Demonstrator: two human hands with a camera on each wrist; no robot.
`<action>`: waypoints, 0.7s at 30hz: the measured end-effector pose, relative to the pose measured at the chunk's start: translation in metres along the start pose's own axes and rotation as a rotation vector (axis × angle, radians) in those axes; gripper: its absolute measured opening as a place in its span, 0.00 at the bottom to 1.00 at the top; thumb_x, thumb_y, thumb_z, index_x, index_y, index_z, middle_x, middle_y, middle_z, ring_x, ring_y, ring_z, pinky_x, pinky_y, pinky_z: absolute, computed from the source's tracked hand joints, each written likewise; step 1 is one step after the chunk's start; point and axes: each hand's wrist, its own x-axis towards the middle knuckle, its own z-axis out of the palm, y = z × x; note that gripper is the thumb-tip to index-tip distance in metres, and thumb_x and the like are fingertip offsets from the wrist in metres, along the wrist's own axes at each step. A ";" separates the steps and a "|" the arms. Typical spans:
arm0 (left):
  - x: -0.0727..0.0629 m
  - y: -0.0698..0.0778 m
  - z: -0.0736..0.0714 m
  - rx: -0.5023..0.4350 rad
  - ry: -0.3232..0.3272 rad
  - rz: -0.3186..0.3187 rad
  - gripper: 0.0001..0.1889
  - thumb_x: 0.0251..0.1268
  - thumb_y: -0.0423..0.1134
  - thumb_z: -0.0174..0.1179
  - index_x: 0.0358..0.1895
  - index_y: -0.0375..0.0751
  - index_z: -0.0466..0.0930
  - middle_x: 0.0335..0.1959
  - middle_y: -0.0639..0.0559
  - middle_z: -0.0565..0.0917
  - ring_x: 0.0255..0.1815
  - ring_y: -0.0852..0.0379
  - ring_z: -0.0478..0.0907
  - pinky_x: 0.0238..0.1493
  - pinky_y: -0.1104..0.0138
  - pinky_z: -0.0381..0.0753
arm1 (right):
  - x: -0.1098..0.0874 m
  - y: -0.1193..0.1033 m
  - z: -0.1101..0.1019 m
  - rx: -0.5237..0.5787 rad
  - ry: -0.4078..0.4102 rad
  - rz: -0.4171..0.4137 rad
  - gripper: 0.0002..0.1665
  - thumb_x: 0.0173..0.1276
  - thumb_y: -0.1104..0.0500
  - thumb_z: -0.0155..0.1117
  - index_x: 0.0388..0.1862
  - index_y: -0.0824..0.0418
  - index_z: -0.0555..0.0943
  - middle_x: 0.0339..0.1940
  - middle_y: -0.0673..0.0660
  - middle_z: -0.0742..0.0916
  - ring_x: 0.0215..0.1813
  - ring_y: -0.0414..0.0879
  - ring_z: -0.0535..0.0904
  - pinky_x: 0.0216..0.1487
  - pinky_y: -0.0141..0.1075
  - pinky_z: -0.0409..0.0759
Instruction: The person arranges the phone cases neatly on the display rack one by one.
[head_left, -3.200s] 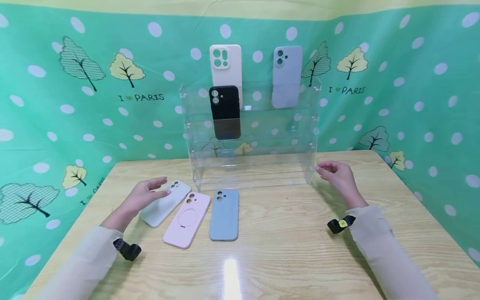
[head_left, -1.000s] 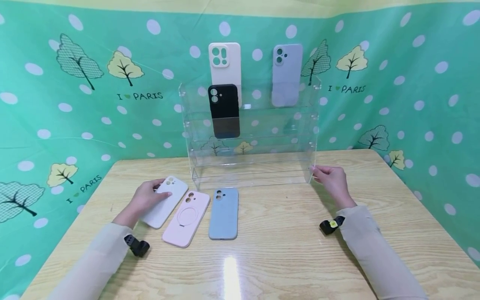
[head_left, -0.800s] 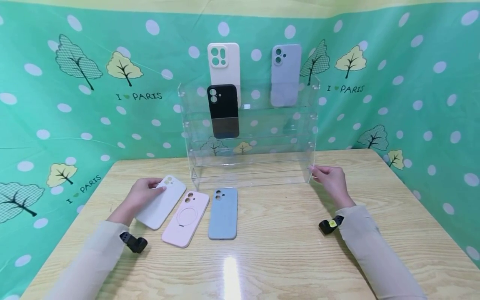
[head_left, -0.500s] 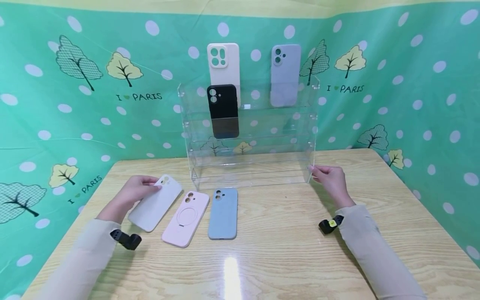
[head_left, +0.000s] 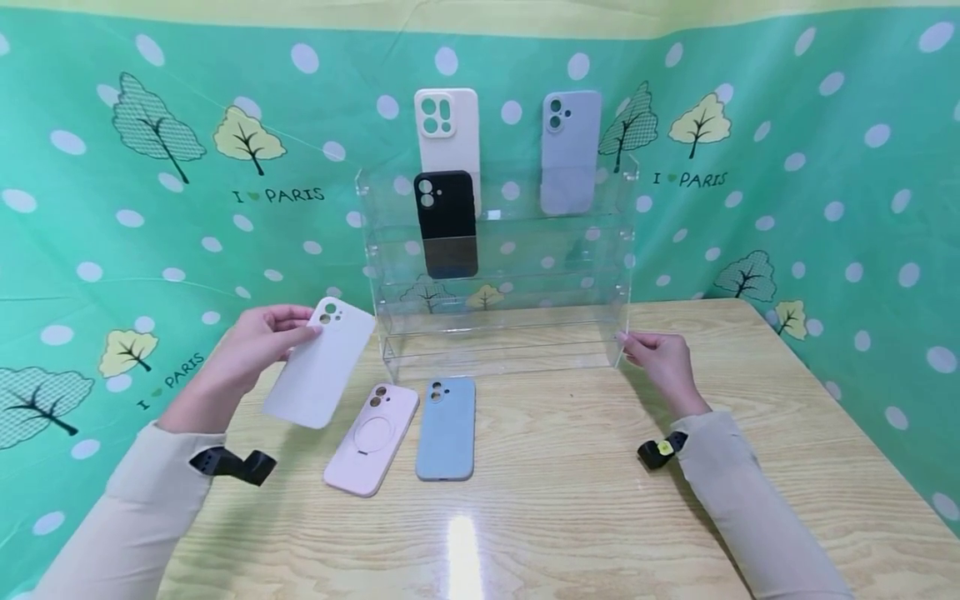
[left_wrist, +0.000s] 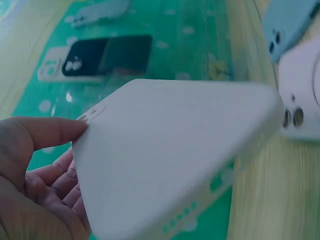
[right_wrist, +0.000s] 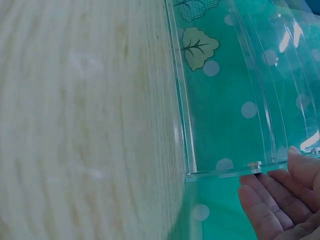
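My left hand (head_left: pixel 258 342) pinches a white phone case (head_left: pixel 322 367) by its camera-end edge, thumb on the back face. The case is tilted in the air, left of a clear acrylic display rack (head_left: pixel 502 358). In the left wrist view, the case (left_wrist: pixel 175 150) hides part of the rack behind it. My right hand (head_left: pixel 663 362) grips the lower right side panel of the rack; in the right wrist view, the thumb and fingers (right_wrist: pixel 300 170) lie on either side of its edge. A pink phone case (head_left: pixel 372 442) and a blue phone case (head_left: pixel 446 429) lie flat on the table.
On the rack's upper tiers stand a cream phone case (head_left: pixel 450 142), a black phone case (head_left: pixel 447 208) in front of it, and a lavender phone case (head_left: pixel 572 150) to the right. A green patterned cloth (head_left: pixel 247 242) hangs behind the wooden table (head_left: pixel 562 500).
My left hand took hold of the white phone case, slid it left, then lifted it off the table. My right hand moved in to the rack's side panel and has stayed there.
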 end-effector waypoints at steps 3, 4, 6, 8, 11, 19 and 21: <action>-0.002 0.013 0.010 -0.096 0.012 0.052 0.24 0.66 0.38 0.57 0.57 0.23 0.67 0.29 0.71 0.80 0.33 0.70 0.78 0.32 0.72 0.82 | 0.000 0.001 -0.001 -0.003 -0.003 0.000 0.27 0.66 0.47 0.62 0.52 0.70 0.79 0.49 0.68 0.83 0.40 0.44 0.85 0.42 0.26 0.83; -0.002 0.017 0.014 -0.125 0.018 0.069 0.23 0.66 0.37 0.57 0.57 0.23 0.67 0.29 0.71 0.80 0.33 0.70 0.78 0.32 0.73 0.82 | 0.000 0.001 -0.001 -0.005 -0.002 0.000 0.27 0.66 0.47 0.62 0.52 0.70 0.79 0.50 0.68 0.83 0.39 0.43 0.85 0.41 0.25 0.82; -0.002 0.024 0.023 -0.193 0.028 0.097 0.19 0.65 0.35 0.58 0.54 0.25 0.69 0.30 0.70 0.81 0.33 0.70 0.78 0.31 0.74 0.82 | 0.000 0.001 -0.001 -0.009 -0.002 -0.001 0.27 0.66 0.47 0.62 0.52 0.70 0.80 0.50 0.68 0.83 0.38 0.41 0.84 0.40 0.24 0.82; -0.001 0.032 0.031 -0.261 0.033 0.115 0.13 0.64 0.33 0.58 0.49 0.31 0.72 0.30 0.68 0.82 0.33 0.70 0.78 0.31 0.75 0.82 | 0.000 0.002 -0.001 -0.008 -0.003 -0.004 0.27 0.66 0.48 0.62 0.52 0.70 0.80 0.50 0.68 0.83 0.38 0.41 0.84 0.39 0.24 0.82; 0.004 0.045 0.042 -0.388 0.037 0.138 0.08 0.63 0.31 0.59 0.44 0.39 0.75 0.31 0.64 0.83 0.33 0.68 0.79 0.32 0.75 0.82 | 0.000 0.002 -0.001 -0.008 0.000 -0.007 0.27 0.66 0.48 0.62 0.51 0.70 0.80 0.49 0.68 0.83 0.38 0.40 0.85 0.39 0.23 0.82; 0.032 0.081 0.074 -0.508 0.065 0.139 0.12 0.62 0.33 0.61 0.49 0.40 0.75 0.36 0.59 0.83 0.39 0.63 0.80 0.40 0.73 0.83 | -0.001 0.002 0.000 -0.004 0.020 -0.041 0.25 0.66 0.50 0.62 0.49 0.71 0.81 0.46 0.69 0.84 0.35 0.38 0.84 0.36 0.21 0.81; 0.040 0.089 0.085 -0.531 0.066 0.125 0.15 0.62 0.32 0.61 0.52 0.39 0.75 0.37 0.57 0.82 0.40 0.62 0.79 0.41 0.72 0.83 | 0.000 0.002 0.001 -0.002 0.019 -0.049 0.25 0.67 0.50 0.62 0.49 0.72 0.81 0.46 0.69 0.84 0.35 0.40 0.85 0.36 0.20 0.81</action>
